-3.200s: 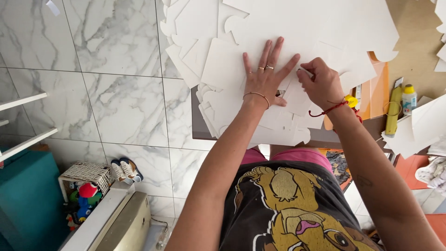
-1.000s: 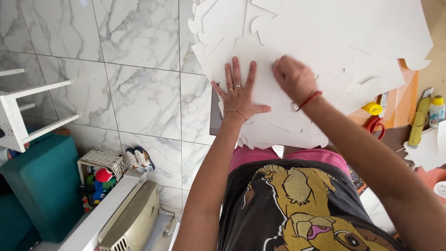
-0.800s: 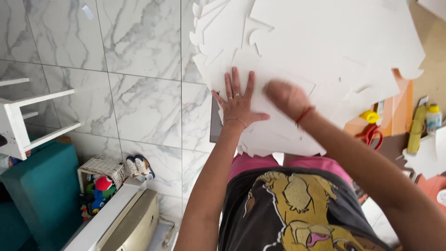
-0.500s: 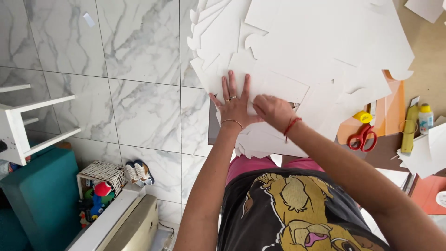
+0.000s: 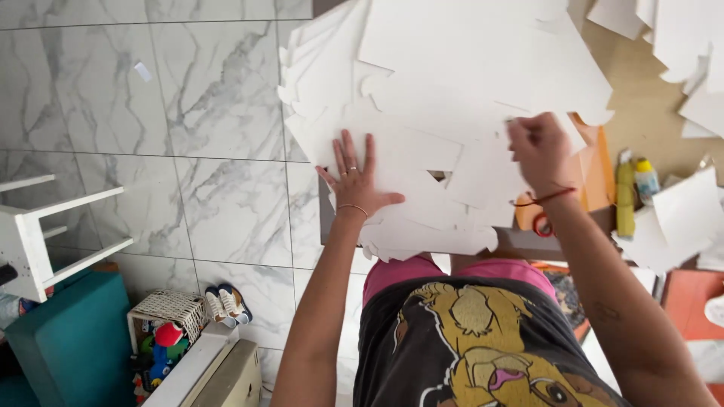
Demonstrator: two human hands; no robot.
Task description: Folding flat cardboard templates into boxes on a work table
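A heap of white cut card sheets (image 5: 422, 83) covers the table in front of me. My left hand (image 5: 354, 181) lies flat on the lower sheets with its fingers spread, pressing them down. My right hand (image 5: 537, 151) is further right, fingers curled on the edge of one white card sheet (image 5: 483, 169); it is blurred. A small triangular gap (image 5: 440, 175) shows between the sheets, between my hands. Red-handled scissors (image 5: 540, 224) lie just below my right wrist, mostly hidden by it.
An orange sheet (image 5: 599, 177), a yellow glue bottle (image 5: 625, 200) and a small yellow-capped bottle (image 5: 647, 179) lie on the brown tabletop (image 5: 641, 105) at right, with more white scraps (image 5: 679, 218). On the marble floor stand a white stool (image 5: 45, 234), a teal box (image 5: 72, 339) and a toy basket (image 5: 162, 320).
My right hand has moved from beside the left hand out to the right and up, taking a white sheet along. My left hand stays flat on the pile.
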